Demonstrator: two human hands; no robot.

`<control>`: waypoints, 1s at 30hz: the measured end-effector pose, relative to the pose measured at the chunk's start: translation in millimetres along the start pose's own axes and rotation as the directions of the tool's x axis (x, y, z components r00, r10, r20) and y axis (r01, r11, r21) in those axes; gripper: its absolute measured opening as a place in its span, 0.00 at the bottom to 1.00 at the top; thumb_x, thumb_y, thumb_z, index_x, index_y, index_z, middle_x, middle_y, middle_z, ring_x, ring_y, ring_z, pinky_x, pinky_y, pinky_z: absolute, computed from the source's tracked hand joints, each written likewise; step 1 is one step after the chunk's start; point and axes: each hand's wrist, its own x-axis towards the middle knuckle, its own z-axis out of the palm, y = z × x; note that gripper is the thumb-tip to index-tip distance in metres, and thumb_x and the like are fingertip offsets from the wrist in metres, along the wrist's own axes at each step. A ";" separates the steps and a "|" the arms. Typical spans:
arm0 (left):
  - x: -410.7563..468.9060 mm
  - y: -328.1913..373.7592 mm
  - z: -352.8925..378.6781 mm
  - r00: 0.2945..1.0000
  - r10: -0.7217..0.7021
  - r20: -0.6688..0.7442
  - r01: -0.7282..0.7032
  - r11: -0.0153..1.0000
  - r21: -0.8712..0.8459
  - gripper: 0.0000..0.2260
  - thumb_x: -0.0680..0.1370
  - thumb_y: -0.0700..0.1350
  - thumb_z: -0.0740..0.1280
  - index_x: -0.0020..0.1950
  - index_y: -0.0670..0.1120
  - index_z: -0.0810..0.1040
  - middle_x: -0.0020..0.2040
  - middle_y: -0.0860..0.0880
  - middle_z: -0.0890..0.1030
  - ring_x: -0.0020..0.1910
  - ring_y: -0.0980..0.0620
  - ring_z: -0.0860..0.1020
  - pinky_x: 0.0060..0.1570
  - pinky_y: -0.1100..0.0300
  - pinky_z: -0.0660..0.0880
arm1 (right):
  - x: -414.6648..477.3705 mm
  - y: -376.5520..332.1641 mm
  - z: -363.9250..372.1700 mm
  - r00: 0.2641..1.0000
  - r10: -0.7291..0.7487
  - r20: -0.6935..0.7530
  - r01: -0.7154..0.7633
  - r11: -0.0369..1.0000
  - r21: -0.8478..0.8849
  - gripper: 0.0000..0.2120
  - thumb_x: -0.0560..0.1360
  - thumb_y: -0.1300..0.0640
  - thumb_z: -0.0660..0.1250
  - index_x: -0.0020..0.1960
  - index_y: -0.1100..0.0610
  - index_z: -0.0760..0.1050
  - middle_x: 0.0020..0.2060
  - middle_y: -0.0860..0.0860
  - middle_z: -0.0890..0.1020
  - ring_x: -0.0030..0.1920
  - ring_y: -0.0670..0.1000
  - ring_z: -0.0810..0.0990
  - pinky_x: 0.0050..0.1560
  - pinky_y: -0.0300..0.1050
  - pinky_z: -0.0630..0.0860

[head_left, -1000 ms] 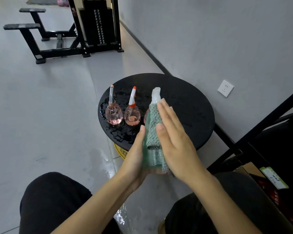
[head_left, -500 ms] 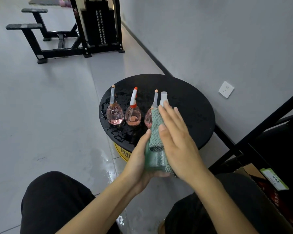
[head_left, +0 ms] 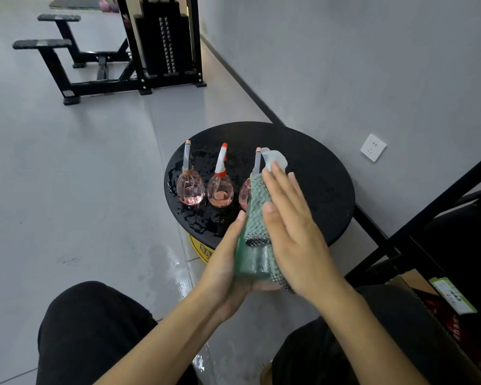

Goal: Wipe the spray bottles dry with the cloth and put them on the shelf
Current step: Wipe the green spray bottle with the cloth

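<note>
While the left hand [head_left: 222,273] cups one bottle [head_left: 274,159], three bottles [head_left: 190,187] [head_left: 220,190] [head_left: 244,193] hold pink liquid.

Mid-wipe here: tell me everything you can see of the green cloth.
The cloth is green with a knobbly, woven-looking texture. It is wrapped upright round a spray bottle whose pale head sticks out on top. The left hand cups it from below, thumb on it; the right hand presses flat against it with straight fingers. It is held over the near edge of the round black table.
</note>
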 end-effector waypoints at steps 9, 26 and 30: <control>3.3 11.3 -3.6 1.000 0.012 -0.026 -0.014 0.998 -0.063 0.22 0.79 0.58 0.58 0.61 0.45 0.80 0.54 0.43 0.84 0.49 0.49 0.83 0.44 0.55 0.82 | -36.7 -9.4 11.8 0.993 -0.119 0.018 0.120 0.989 -0.091 0.24 0.82 0.48 0.45 0.78 0.44 0.50 0.76 0.33 0.48 0.77 0.39 0.40 0.76 0.42 0.46; 4.3 5.4 -2.6 1.000 0.016 -0.020 -0.017 0.999 -0.040 0.19 0.79 0.58 0.58 0.51 0.49 0.85 0.49 0.46 0.84 0.45 0.51 0.83 0.40 0.56 0.81 | -26.3 -2.4 12.4 0.994 -0.108 0.006 0.108 0.988 -0.111 0.23 0.83 0.50 0.46 0.78 0.46 0.52 0.77 0.35 0.49 0.77 0.40 0.40 0.77 0.43 0.46; 2.5 0.2 -0.2 1.000 -0.012 0.008 0.012 1.000 0.028 0.20 0.78 0.60 0.57 0.47 0.53 0.86 0.43 0.48 0.85 0.38 0.50 0.84 0.35 0.48 0.82 | 4.1 1.6 -3.7 1.000 0.006 -0.026 -0.007 0.999 -0.034 0.23 0.84 0.50 0.48 0.78 0.47 0.53 0.77 0.34 0.49 0.75 0.34 0.40 0.67 0.22 0.39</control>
